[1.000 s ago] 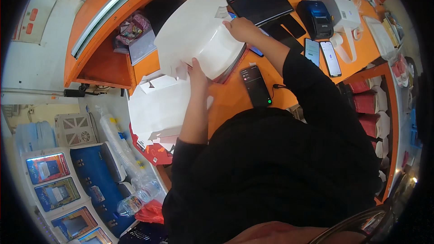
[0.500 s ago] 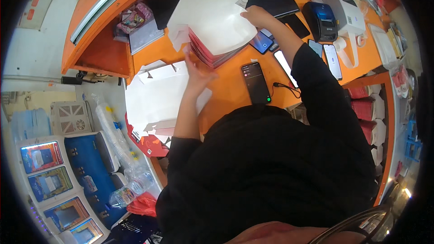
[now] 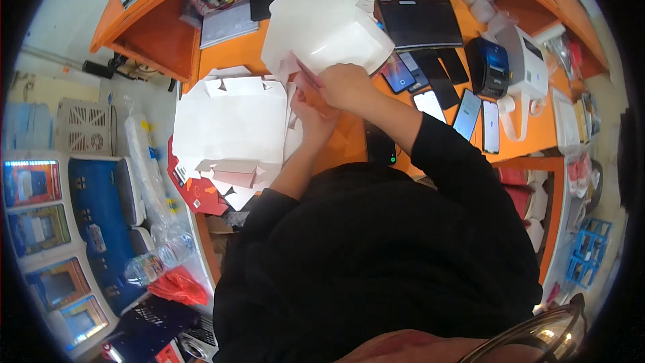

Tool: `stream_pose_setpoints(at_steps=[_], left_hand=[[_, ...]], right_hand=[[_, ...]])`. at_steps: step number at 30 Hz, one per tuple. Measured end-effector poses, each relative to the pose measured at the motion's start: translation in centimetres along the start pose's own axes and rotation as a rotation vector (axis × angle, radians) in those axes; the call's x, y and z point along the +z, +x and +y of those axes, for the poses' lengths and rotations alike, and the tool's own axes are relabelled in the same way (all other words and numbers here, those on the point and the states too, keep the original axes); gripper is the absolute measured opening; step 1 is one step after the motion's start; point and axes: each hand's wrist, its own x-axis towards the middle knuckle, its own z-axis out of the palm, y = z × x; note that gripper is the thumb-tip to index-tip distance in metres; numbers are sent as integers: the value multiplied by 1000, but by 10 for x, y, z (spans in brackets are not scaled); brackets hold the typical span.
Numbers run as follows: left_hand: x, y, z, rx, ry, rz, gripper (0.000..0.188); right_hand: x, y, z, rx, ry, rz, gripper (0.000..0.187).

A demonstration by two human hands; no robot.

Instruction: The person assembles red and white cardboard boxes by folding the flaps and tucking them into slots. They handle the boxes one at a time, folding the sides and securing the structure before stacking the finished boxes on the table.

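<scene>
A large white flat box blank [image 3: 322, 20] of cardboard, with cut flaps and a folded edge, lies tilted on the far side of the orange desk. My right hand [image 3: 346, 87] is closed at its near left corner, around a pinkish flap. Just below and to the left, my left hand [image 3: 314, 115] has its fingers curled at the same corner. My right hand partly hides what the left one grips. To the left, more white box blanks [image 3: 232, 121] lie in a loose pile, and a red printed piece of cardboard [image 3: 198, 191] sticks out beneath them.
Several phones, including a lit one [image 3: 428, 104], lie right of my hands on the orange desk [image 3: 531, 141]. Behind them are a black tablet-like device [image 3: 418, 21], a dark blue printer [image 3: 486, 66] and a white printer [image 3: 527, 60]. A plastic bottle [image 3: 149, 265] lies at the left.
My right hand has come from the blank's far right edge to its near left corner, beside the left hand. The red-edged stack under the blank is now mostly hidden. The view has shifted slightly.
</scene>
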Motion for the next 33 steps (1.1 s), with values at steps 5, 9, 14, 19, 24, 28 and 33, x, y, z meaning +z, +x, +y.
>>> stream_pose_setpoints(at_steps=[5, 9, 14, 19, 24, 28, 33], left_hand=[[3, -13, -18, -211, -150, -18, 131], [-11, 5, 29, 2, -161, -33, 144], [-48, 13, 58, 157, -72, -62, 146], [-90, 23, 107, 298, -334, -174, 143], [-102, -4, 98, 282, -186, -160, 134], [-101, -18, 106, 227, -21, -155, 123], [-89, -31, 106, 303, 111, -63, 112]], right_hand=[[-28, -16, 24, 16, 32, 4, 31], [-56, -29, 42, 56, 429, 15, 30], [-83, -50, 52, 70, 1009, 18, 23], [-82, -71, 70, 17, 1137, -40, 25], [-61, -83, 63, 93, 1330, -140, 26], [-48, -81, 46, 188, 1075, 272, 25], [-61, -88, 2, -11, 732, 574, 33]])
